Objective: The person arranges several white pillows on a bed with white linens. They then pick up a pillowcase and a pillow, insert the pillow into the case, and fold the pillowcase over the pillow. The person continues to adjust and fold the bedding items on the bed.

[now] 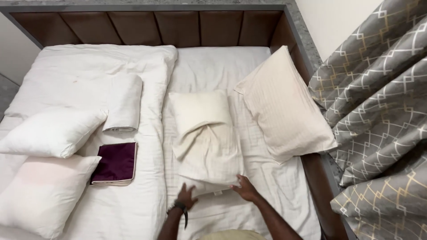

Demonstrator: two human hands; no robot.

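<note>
Left hand (186,197): fingers spread, resting at the near edge of the cream pillow (205,142), not closed on it. Right hand (244,188): fingers curled onto the pillow's near right corner, gripping its half-fitted pillowcase (212,162). The pillow lies mid-bed on the white sheet (267,186). A larger striped pillow (284,106) sits just right of it. Left of it: a folded duvet (89,75), a rolled white towel (123,106), a purple folded cloth (116,163) and 2 white pillows (51,133). A patterned grey curtain (382,111) hangs at far right.
</note>
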